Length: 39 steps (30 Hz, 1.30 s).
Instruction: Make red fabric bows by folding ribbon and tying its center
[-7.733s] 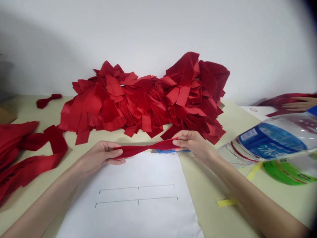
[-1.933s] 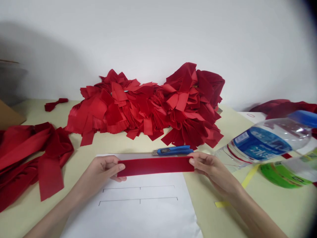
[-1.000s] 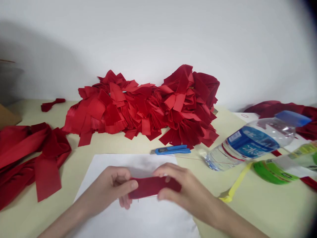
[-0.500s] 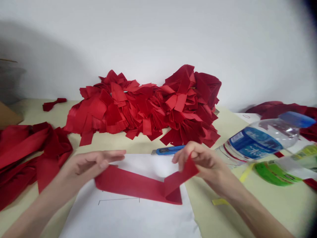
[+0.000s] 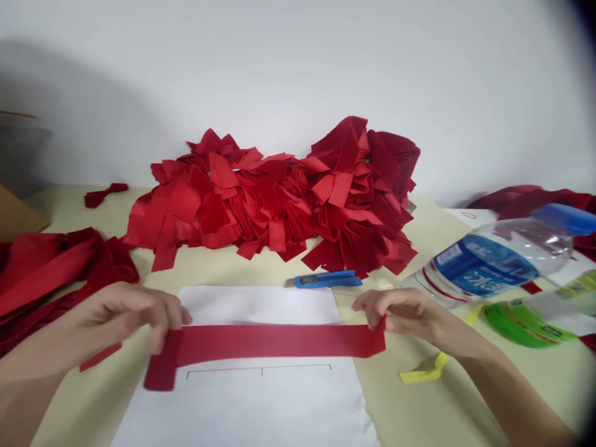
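A long red ribbon strip (image 5: 270, 341) is stretched out flat across a white paper sheet (image 5: 251, 403), just above two drawn guide lines (image 5: 261, 371). My left hand (image 5: 121, 313) pinches the strip near its left end, which hangs down past my fingers. My right hand (image 5: 405, 313) pinches the right end. Both hands are closed on the ribbon.
A big heap of cut red ribbon pieces (image 5: 279, 198) lies at the back. A blue utility knife (image 5: 326, 279) rests beyond the paper. At the left lies loose red ribbon (image 5: 51, 267). At the right are a lying water bottle (image 5: 493, 257), a green tape roll (image 5: 535, 316) and yellow tape (image 5: 426, 372).
The folded strip has been unfolded. My hands moved apart and pulled the ribbon straight and flat over the paper, where half a second ago its right part was still bent back.
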Each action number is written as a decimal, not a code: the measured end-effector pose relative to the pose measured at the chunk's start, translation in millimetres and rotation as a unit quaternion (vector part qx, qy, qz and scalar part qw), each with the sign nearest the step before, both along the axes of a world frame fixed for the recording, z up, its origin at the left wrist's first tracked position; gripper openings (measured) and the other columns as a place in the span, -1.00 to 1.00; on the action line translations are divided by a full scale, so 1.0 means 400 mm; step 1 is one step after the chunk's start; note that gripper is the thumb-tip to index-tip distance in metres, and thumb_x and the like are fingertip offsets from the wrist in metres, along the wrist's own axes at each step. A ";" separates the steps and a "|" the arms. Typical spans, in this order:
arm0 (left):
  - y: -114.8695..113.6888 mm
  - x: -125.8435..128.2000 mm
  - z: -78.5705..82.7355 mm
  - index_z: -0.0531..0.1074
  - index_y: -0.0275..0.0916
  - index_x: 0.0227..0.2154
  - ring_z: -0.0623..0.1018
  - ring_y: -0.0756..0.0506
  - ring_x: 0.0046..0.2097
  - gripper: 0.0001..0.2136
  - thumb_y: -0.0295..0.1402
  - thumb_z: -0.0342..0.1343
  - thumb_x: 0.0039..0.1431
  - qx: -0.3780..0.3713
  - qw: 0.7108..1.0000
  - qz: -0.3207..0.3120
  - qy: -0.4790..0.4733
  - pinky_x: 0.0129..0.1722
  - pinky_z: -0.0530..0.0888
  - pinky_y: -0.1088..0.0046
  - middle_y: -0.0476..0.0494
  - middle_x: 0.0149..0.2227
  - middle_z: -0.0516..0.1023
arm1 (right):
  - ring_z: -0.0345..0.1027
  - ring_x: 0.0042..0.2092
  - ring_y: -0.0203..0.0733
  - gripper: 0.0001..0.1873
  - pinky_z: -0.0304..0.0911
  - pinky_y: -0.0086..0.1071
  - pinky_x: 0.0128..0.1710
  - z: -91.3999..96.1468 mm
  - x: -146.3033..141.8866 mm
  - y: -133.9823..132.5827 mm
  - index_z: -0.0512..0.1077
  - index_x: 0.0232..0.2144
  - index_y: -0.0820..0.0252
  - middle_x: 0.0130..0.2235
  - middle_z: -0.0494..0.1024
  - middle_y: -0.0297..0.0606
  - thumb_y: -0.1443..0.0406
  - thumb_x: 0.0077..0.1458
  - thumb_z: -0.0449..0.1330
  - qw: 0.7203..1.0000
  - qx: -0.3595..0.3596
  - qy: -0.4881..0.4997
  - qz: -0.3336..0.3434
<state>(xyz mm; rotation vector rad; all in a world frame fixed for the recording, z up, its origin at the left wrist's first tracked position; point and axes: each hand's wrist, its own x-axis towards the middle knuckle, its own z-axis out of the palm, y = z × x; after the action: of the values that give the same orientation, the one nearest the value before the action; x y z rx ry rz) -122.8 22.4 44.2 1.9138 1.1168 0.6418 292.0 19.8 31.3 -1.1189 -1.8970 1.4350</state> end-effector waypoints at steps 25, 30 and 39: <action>0.043 0.250 -0.145 0.46 -0.20 -0.36 0.45 -0.04 -0.35 -0.86 -0.44 0.08 -0.02 -0.115 0.991 -0.051 0.035 -0.29 0.42 0.42 -0.01 -0.38 0.48 | 0.31 -0.31 -0.29 -0.90 0.15 -0.46 -0.32 -0.069 -0.255 0.050 0.48 -0.42 0.19 -0.38 0.50 -0.34 0.34 0.05 0.15 0.983 0.064 -0.167 0.048; 0.043 0.253 -0.142 0.45 -0.20 -0.38 0.43 -0.03 -0.37 -0.88 -0.45 0.07 -0.02 -0.094 0.993 -0.053 0.052 -0.32 0.42 0.44 -0.01 -0.41 0.44 | 0.35 -0.32 -0.30 -0.90 0.18 -0.46 -0.29 -0.079 -0.277 0.046 0.48 -0.37 0.19 -0.38 0.53 -0.34 0.38 0.03 0.16 0.983 0.052 -0.172 0.043; 0.039 0.252 -0.137 0.49 -0.15 -0.38 0.46 -0.07 -0.29 -0.81 -0.53 0.04 -0.02 -0.015 0.993 -0.062 0.104 -0.29 0.40 0.41 -0.03 -0.36 0.49 | 0.31 -0.35 -0.28 -0.95 0.15 -0.36 -0.18 -0.076 -0.305 0.034 0.45 -0.44 0.19 -0.48 0.54 -0.40 0.40 0.01 0.20 0.965 0.131 -0.223 0.041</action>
<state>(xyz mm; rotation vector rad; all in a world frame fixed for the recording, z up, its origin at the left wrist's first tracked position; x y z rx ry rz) -22.1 37.9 -10.8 2.0403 1.1167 0.3622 169.9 33.6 0.7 -1.3227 -2.3840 0.9824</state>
